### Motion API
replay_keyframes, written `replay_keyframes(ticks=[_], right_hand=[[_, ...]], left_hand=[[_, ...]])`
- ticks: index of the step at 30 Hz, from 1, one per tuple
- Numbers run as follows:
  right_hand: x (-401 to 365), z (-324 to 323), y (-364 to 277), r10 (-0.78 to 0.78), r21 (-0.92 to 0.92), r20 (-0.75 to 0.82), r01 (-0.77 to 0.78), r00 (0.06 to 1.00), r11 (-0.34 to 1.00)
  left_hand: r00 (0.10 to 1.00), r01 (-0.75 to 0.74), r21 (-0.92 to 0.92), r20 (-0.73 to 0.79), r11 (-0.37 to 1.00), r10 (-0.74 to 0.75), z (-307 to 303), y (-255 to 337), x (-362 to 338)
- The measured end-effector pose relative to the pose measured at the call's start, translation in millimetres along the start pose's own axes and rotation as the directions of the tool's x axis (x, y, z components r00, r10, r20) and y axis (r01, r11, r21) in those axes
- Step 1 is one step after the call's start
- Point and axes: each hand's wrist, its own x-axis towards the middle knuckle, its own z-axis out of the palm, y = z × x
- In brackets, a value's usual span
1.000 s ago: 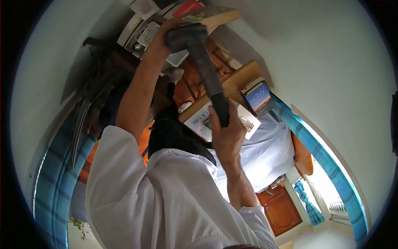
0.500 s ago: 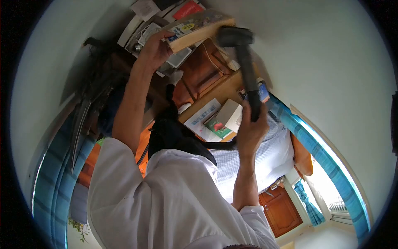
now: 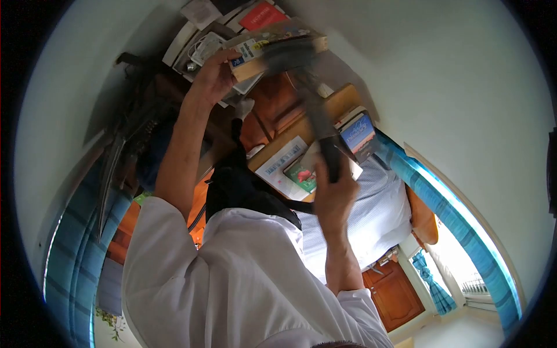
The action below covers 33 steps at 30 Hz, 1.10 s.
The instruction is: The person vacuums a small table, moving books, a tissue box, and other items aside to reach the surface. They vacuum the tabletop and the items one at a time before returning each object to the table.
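My left hand grips the near-left corner of a thick book, held up with its pale page edges toward me and a colourful printed cover on top. My right hand is wrapped around the lower handle of a long black tool with a wide crosswise head, like a T. Motion smears that head, which lies over the book's long side; whether it touches cannot be made out. Part of the book's page edge is hidden behind it.
Below stands a wooden table bearing a green book, a printed sheet and a blue-covered book. Behind the held book are a red booklet and a container with white cables. Walls rise on both sides.
The tool's head has swung left from the book's right end to over its middle, my right hand moving left and slightly down. The book has barely moved.
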Motion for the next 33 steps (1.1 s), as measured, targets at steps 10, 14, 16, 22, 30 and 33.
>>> replay_keyframes(ticks=[10, 14, 16, 22, 30, 33], right_hand=[[-0.3, -17.4, -12.2, 0.076, 0.009, 0.028, -0.076, 0.997, 0.997], [-6.1, -18.1, -19.7, 0.041, -0.013, 0.108, -0.04, 0.993, 0.999], [1.2, -22.9, -22.9, 0.092, -0.021, 0.059, -0.091, 0.994, 0.996], [3.2, -25.3, -25.9, 0.028, -0.046, -0.043, -0.03, 0.999, 0.998], [-2.2, -45.9, -3.7, 0.091, 0.158, -0.144, -0.068, 0.985, 0.985], [-2.8, -61.1, 6.0, 0.255, 0.238, -0.09, -0.228, 0.963, 0.944]], left_hand=[[0.9, -0.301, 0.718, -0.004, 0.628, 0.436, 36.1, -25.8, -11.1], [0.788, -0.504, 0.739, 0.183, 0.447, 0.587, 51.3, -32.9, -13.9], [0.751, -0.564, 0.716, 0.239, 0.411, 0.615, 58.8, -33.3, -21.6], [0.564, -0.591, 0.796, 0.524, -0.131, 0.639, 56.0, -41.2, -26.1], [0.567, -0.479, 0.874, 0.234, 0.085, 0.79, 43.0, -16.5, -13.9], [0.648, -0.554, 0.76, 0.138, 0.34, 0.749, 5.2, -15.2, 57.0]])
